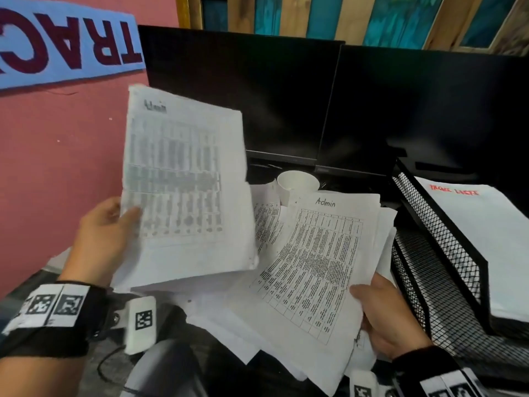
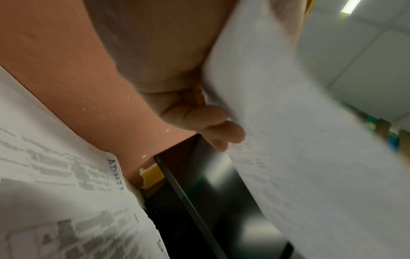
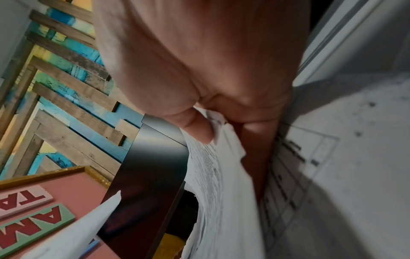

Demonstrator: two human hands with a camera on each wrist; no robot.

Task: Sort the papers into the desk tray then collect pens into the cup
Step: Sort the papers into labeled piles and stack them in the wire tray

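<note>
My left hand (image 1: 110,227) holds a raised stack of printed "Admin" sheets (image 1: 183,179) by its lower left edge, thumb on the front; in the left wrist view its fingers (image 2: 213,126) curl behind the sheets (image 2: 299,140). My right hand (image 1: 383,313) pinches the lower right corner of another "Admin" table sheet (image 1: 317,262) that lies over a loose paper pile (image 1: 229,316). In the right wrist view the thumb (image 3: 195,126) presses on that paper (image 3: 217,184). A white paper cup (image 1: 297,184) stands behind the pile. The black mesh desk tray (image 1: 435,253) at right holds a sheet with red writing (image 1: 481,224). No pens show.
Two dark monitors (image 1: 329,110) stand across the back of the desk. A pink wall with a blue letter banner (image 1: 65,44) is on the left, and painted wooden slats (image 1: 372,18) are behind. A black cable (image 1: 111,365) lies near the front edge.
</note>
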